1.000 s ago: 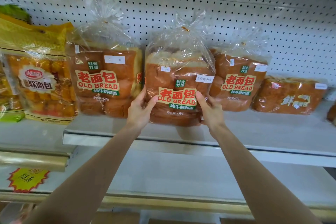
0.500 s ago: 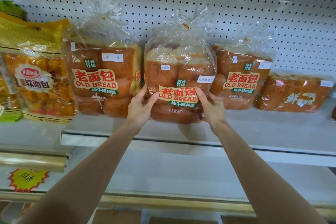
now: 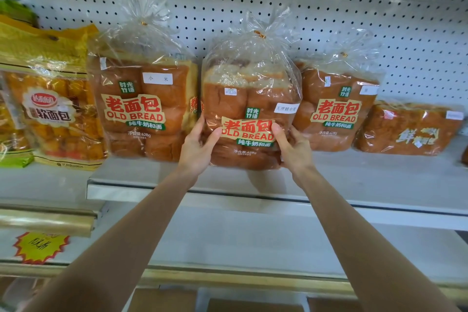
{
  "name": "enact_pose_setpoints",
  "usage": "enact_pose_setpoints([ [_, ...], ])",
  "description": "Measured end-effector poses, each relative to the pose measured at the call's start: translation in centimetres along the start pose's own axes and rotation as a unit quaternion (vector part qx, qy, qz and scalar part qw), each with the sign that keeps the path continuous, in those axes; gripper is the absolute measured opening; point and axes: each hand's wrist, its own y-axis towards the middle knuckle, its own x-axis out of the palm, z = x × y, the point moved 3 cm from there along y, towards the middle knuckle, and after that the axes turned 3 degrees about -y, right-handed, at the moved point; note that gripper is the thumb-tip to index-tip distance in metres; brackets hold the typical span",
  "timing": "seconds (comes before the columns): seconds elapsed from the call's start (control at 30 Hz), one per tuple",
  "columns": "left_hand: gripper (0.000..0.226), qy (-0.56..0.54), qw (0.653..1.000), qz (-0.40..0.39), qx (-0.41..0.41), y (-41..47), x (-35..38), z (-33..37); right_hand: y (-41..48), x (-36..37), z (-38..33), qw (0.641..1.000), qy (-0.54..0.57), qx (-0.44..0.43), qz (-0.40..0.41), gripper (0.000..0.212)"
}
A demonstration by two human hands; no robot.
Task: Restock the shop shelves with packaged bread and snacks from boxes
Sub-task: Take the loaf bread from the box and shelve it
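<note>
Held bread bag (image 3: 249, 114): stands upright mid-length on the shelf (image 3: 354, 180), tied neck up, label facing out; its base sits at the shelf surface, closer to the front edge than its neighbours, though I cannot tell whether its full weight rests there
Long axis: vertical, base to twist tie, the top tipped slightly toward the pegboard back wall (image 3: 354, 7)
Left hand (image 3: 196, 149): curled round the bag's lower left side, thumb laid across the front beside the label, fingers hidden behind
Right hand (image 3: 293, 149): mirrors it on the lower right side, thumb on the label's right end
Bag from the grip: both hands clasp low, so most of the loaf rises above them; they sit level, neither nearer than the other
Neighbours: the left bread bag (image 3: 141, 109) is just beside the held one, perhaps touching; the right bread bag (image 3: 334, 109) is partly covered by the held bag's right edge
Next move, as I judge it: push straight back across the shelf's depth until the bag lines up with the row, then let go
Risk: soft and top-heavy, it may slump toward the front edge if let go early, and a hard squeeze would dent the loaf
Elsewhere: a flat bread pack (image 3: 407, 129) lies toward the shelf's right end; a yellow snack bag (image 3: 50, 109) stands on the adjoining shelf to the left
</note>
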Motion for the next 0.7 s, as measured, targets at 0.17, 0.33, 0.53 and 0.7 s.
enact_pose_setpoints([
  [0.17, 0.076, -0.009, 1.0, -0.002, 0.022, -1.0, -0.2, 0.6, -1.5, -0.2, -1.0, 0.997, 0.002, -0.073, 0.016, 0.082],
  [0.33, 0.071, 0.024, 0.997, -0.006, 0.066, -1.1, -0.2, 3.0, -2.2, -0.4, -2.6, 0.993, 0.001, -0.118, 0.004, 0.09],
  [0.53, 0.067, 0.018, 0.998, -0.021, 0.049, -0.3, 0.0, 3.3, -1.5, -0.3, -3.5, 0.992, -0.016, -0.118, -0.031, 0.068],
  [0.7, 0.067, 0.016, 0.999, -0.025, 0.039, 0.4, 0.2, 3.5, -0.8, -0.1, -3.7, 0.994, -0.024, -0.098, -0.028, 0.063],
])
